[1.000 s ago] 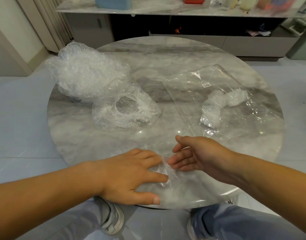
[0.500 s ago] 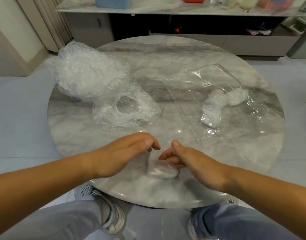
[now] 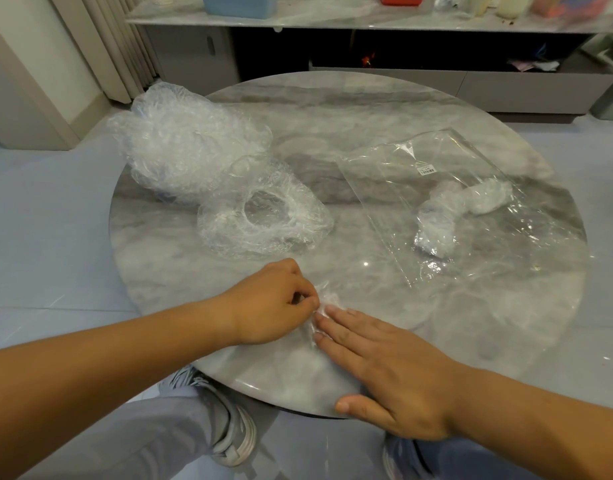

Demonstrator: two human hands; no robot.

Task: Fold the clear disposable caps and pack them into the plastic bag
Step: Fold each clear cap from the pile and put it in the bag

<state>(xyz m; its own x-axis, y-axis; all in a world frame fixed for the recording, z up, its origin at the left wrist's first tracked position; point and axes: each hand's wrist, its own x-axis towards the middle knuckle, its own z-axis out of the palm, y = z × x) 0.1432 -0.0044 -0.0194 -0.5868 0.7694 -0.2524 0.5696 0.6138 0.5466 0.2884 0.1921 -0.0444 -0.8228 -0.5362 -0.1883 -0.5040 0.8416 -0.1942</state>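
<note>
A small folded clear cap [image 3: 327, 301] lies near the front edge of the round marble table [image 3: 367, 109]. My left hand [image 3: 273, 303] pinches its left end with curled fingers. Flat on the cap rests my right hand [image 3: 384, 368], fingers straight and pressing down. One loose cap [image 3: 263, 220] lies open at centre left, in front of a heap of crumpled caps [image 3: 190, 150] at the back left. A clear plastic bag [image 3: 454, 202] lies flat on the right, with two folded caps [image 3: 457, 213] inside it.
A low cabinet [image 3: 367, 57] with a marble top and cluttered items stands behind the table. My knees and grey shoes [image 3: 228, 420] show below the table's front edge. Pale floor tiles surround the table.
My right hand has flattened from a pinch and now presses the cap down. My left hand has shifted to the cap's left end and pinches it. The cap looks smaller and more compact.
</note>
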